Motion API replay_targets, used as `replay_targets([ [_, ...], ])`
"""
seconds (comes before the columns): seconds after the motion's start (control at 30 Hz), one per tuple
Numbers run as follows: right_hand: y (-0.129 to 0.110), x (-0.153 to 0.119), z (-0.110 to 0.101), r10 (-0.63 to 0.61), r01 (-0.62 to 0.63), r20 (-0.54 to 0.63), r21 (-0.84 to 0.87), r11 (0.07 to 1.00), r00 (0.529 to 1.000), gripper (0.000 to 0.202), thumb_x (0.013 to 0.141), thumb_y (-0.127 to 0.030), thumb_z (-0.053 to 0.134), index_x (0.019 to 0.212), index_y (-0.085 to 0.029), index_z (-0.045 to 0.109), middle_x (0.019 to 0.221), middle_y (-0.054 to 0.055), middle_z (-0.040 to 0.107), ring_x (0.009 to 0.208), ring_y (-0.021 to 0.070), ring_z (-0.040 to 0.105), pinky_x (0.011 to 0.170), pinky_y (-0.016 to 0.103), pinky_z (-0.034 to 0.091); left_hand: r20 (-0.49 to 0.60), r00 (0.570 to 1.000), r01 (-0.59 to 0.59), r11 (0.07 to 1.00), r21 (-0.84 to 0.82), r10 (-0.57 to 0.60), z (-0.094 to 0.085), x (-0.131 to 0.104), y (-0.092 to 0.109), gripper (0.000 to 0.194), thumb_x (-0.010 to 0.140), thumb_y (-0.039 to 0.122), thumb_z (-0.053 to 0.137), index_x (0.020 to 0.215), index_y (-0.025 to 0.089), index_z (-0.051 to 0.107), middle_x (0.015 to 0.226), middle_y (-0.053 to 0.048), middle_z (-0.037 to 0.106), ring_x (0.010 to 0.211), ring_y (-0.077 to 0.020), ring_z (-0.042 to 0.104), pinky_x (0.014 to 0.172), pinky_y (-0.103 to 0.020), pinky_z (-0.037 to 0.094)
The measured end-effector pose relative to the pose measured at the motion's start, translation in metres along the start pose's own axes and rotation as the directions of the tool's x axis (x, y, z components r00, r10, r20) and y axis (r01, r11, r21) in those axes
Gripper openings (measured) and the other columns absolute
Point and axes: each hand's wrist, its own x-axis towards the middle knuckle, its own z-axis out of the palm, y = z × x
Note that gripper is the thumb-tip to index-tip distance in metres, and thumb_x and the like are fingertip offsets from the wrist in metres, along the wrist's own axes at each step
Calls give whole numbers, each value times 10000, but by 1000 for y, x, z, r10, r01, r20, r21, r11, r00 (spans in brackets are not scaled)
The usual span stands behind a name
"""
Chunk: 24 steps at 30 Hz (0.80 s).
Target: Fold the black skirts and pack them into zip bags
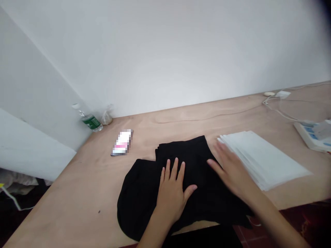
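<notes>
On the pale wooden table (77, 199) I see layered black fabric (139, 193) lying near the front edge, a stack of white sheets (271, 158) just to its right. My feed shows the left hand (171, 196) open, spread flat on the fabric, and the right hand (231, 169), blurred, open over the fabric's right side beside the sheets; I can't tell from here whether it touches either.

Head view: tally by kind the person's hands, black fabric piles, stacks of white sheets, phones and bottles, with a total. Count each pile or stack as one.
Hands: 2 (left hand, right hand)
Black fabric pile: 1
Stack of white sheets: 1
Phone: 1
Bottle: 1
Total: 6
</notes>
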Motion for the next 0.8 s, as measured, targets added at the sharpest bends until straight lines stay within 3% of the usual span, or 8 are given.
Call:
replay_targets([
  [0.1,33,-2,-4,194,-210,-99,-199,957,976,551,874,-446,306,1272,-92,445,1410,186,329,1317,343,223,988,562,281,-22,1000,-5,1000,-7,5,1,0,0,635,855,547,358,1384,207,274,1468,-102,240,1347,-325,146,1015,-544,304],
  [0.2,51,-6,1,248,-265,-97,-271,925,964,529,869,-426,292,1208,-76,499,1347,199,420,1269,362,315,955,565,318,-27,1000,-5,1000,-17,5,2,0,-1,633,853,548,363,1378,202,289,1461,-105,258,1343,-327,163,1014,-541,308],
  [0.37,40,-8,-1,224,-265,-188,-237,935,956,486,874,-361,283,1263,-120,444,1320,188,457,1223,337,399,945,557,328,-83,997,-8,999,-48,4,-3,-1,0,606,850,517,410,1362,204,321,1444,-106,300,1336,-316,203,1005,-527,328],
  [0.43,21,-8,-8,98,-148,-223,-218,965,970,463,884,-290,272,1302,-139,400,1365,144,418,1262,298,357,1005,547,255,-178,984,-25,998,-52,15,-11,-1,3,530,865,431,444,1339,209,361,1446,-100,298,1342,-304,194,1012,-524,316],
  [0.5,-4,-9,-13,-140,101,-182,-208,973,973,456,887,-220,269,1329,-165,368,1398,83,385,1304,252,290,1058,534,155,-311,949,-63,997,-36,49,-21,0,6,444,861,336,485,1290,235,434,1442,-76,312,1349,-299,171,1032,-532,273],
  [0.63,-53,-13,-13,-537,535,2,-81,841,844,435,884,-160,295,1298,-207,421,1385,25,412,1313,218,272,1083,522,90,-413,908,-67,998,12,66,-36,1,5,320,837,289,530,1155,300,563,1362,-11,448,1324,-325,239,1039,-592,190],
  [0.73,-70,-13,-8,-575,576,-34,25,817,817,423,869,-130,315,1255,-218,464,1346,26,463,1293,215,310,1079,504,149,-350,937,0,1000,-4,-2,-31,1,-5,290,862,209,469,1120,274,584,1247,-8,567,1243,-307,400,1022,-601,218],
  [0.8,-72,-12,-6,-456,476,-166,104,874,874,378,860,-135,338,1193,-209,502,1284,45,516,1250,209,373,1055,456,244,-321,947,27,999,-20,-32,-23,0,-12,360,859,108,405,1150,252,562,1219,-20,589,1209,-282,449,1004,-578,276],
])
